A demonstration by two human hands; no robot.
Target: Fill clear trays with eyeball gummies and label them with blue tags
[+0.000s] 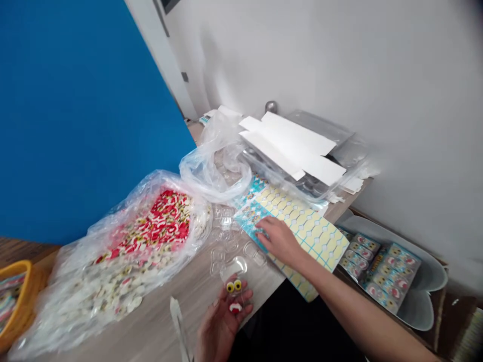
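Note:
In my left hand [221,322], near the table's front edge, rests a small clear blister pack [236,297]. Inside it are two yellow eye pieces with dark centres and a red-and-white mouth-shaped piece. My right hand [279,240] reaches over a printed sticker sheet [302,221] in yellow and light blue. Its fingers are apart and lie at the sheet's blue left part; I see nothing held in them. Several clear moulded blisters [226,244] lie on the table between the hands and the big bag.
A large clear bag [151,241] of red, white and yellow pieces spreads at left, beside a crumpled bag [219,166]. White cardboard [290,146] tops a clear bin behind. Filled packs [392,276] sit in a grey container lower right; a yellow basket [24,301] stands far left.

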